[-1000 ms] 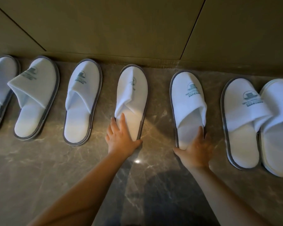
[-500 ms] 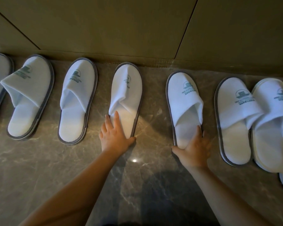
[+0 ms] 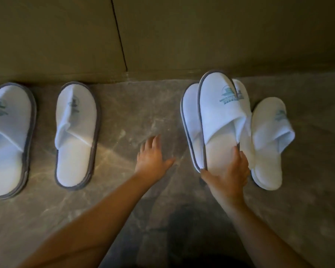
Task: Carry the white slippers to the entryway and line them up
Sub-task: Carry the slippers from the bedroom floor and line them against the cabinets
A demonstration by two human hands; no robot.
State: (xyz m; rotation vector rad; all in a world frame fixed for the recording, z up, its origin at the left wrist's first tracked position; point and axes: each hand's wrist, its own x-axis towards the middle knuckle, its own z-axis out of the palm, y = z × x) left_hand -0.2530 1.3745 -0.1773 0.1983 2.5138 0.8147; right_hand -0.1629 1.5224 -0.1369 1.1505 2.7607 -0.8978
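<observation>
Slipper (image 3: 219,115) number five, flat on the floor (image 3: 139,105) before, is now lifted over the right-side pile, leaving a bare gap beside the slipper with the folded top (image 3: 75,136). The right hand (image 3: 227,175) grips its heel. The left hand (image 3: 153,157) has let go and hovers, fingers spread.
</observation>
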